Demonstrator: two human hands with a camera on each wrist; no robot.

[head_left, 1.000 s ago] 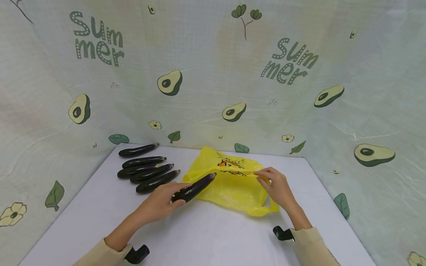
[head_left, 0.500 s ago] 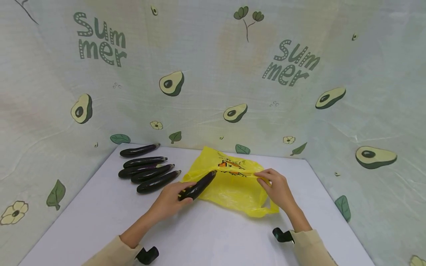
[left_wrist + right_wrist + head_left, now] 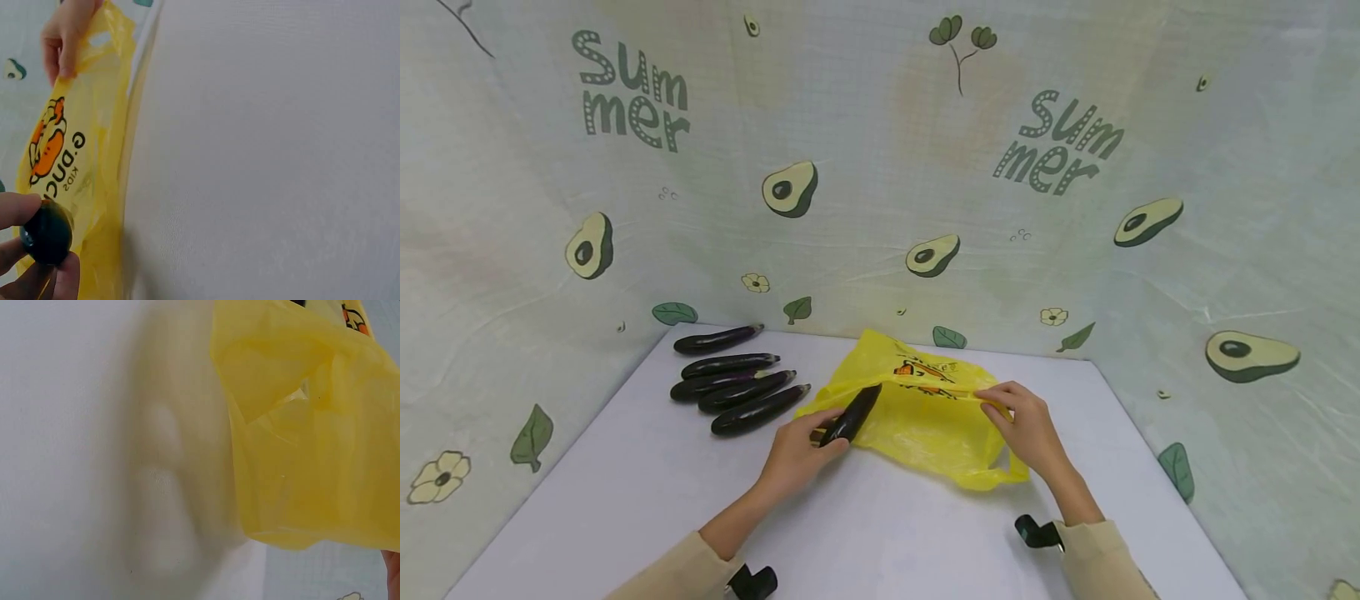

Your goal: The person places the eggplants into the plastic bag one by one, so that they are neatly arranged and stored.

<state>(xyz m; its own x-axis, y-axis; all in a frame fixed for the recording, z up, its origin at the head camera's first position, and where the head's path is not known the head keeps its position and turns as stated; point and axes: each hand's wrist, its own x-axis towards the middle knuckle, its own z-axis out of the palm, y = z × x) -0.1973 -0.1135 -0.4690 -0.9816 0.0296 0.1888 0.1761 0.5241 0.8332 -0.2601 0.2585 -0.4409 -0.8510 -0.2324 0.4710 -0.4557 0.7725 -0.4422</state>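
A dark, glossy eggplant is gripped at its near end by my left hand. Its far tip reaches into the mouth of a yellow plastic bag, and the stem end is hidden there. The left wrist view shows the eggplant's rounded end between thumb and fingers. My right hand pinches the bag's upper edge at its right side and holds it raised. In the right wrist view the bag covers most of the right half, with only a sliver of the hand at the edge.
Several more eggplants lie side by side on the white table, left of the bag. One eggplant lies farther back, near the printed cloth wall. Black wrist-worn pieces stick out by the sleeves.
My left hand has moved right and slightly toward the bag, pushing the eggplant's tip from in front of the bag into its mouth. The right hand has stayed at the bag's edge.
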